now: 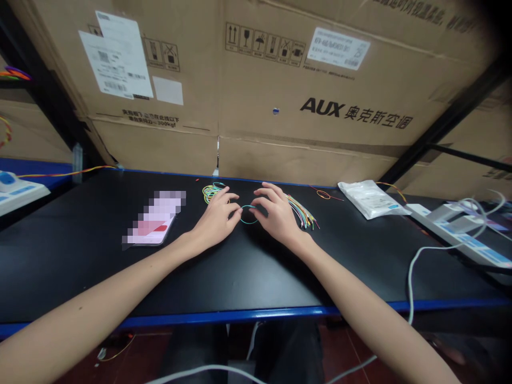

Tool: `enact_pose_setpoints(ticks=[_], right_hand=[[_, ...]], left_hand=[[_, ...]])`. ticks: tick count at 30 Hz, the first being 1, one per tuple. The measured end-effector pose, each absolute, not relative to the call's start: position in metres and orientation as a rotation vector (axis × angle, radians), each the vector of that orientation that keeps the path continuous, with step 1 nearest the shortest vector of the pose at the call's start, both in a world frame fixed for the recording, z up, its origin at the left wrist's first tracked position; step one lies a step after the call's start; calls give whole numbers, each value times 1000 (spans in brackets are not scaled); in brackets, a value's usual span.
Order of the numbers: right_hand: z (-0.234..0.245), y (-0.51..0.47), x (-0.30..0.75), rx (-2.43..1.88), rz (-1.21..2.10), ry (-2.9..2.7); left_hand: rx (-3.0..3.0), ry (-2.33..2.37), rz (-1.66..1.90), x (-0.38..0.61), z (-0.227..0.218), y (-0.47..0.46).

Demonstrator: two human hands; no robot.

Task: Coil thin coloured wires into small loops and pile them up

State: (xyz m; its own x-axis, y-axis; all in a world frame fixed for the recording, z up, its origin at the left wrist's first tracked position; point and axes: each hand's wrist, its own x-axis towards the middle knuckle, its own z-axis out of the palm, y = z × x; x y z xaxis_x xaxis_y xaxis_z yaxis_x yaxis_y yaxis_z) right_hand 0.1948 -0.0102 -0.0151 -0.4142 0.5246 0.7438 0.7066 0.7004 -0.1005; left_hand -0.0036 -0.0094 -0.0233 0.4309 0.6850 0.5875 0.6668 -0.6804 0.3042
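The left hand (216, 220) and right hand (276, 214) were curled with fingertips closed on a thin teal wire (248, 222), which formed a loop between them near the far edge of a black table (80, 266). A tangle of yellow and green wires (212, 194) lay just beyond the left hand, and a bundle of loose coloured wires (302, 211) lay touching the right hand. A phone (154, 218) lay farther left, and a white plastic bag (370, 199) and power strip (452, 233) lay farther right.

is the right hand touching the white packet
Apart: the head view shows black tabletop between the right hand and the white packet.
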Motion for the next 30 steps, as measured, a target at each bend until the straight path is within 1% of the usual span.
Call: enact_pose_setpoints(ticks=[6, 15, 18, 23, 25, 30], right_hand=[[-13, -10, 195, -883, -404, -2074], [-14, -14, 192, -917, -360, -2153], [-15, -13, 191, -925, -281, -2163], [-17, -10, 191, -944, 51, -2174], [-18, -10, 191, -958, 119, -2167], [-20, -10, 192, -967, -75, -2158]], left_hand=[[2630, 1234, 1064, 0, -25, -12], [2893, 1274, 1212, 4, -26, -20], [2961, 1269, 1247, 5, -24, -21], [3052, 1252, 1250, 3, -20, -23], [3034, 1260, 1254, 3, -20, -22], [2845, 1303, 1249, 2, -27, -16]])
